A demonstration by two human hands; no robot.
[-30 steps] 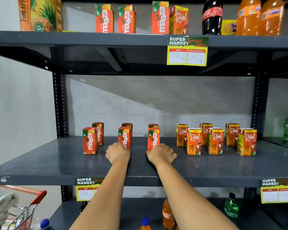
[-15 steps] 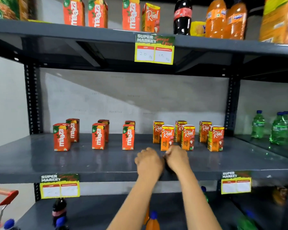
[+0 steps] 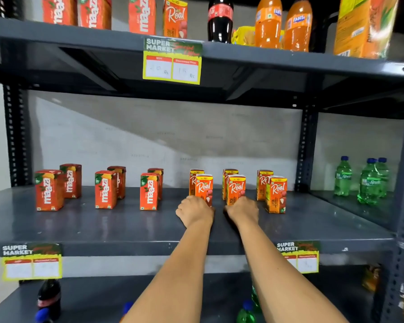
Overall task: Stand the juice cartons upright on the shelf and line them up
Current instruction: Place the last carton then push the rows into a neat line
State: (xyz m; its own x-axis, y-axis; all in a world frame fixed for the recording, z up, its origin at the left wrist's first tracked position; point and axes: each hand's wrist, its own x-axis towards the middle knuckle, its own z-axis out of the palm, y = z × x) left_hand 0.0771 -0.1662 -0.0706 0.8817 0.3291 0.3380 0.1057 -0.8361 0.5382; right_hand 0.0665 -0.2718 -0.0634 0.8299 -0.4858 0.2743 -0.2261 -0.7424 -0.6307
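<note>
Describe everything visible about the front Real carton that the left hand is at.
The Real carton is a small rectangular juice box, apparently coated card, orange with a yellow band at its top and white "Real" script over a pale fruit picture. It stands upright on the grey middle shelf, directly in front of a second Real carton that it partly hides. The left hand covers its lower left corner, knuckles toward the camera; whether the fingers grip it cannot be seen.

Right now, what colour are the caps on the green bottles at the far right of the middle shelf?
Blue caps on the green bottles, clearest in the head view.
</note>
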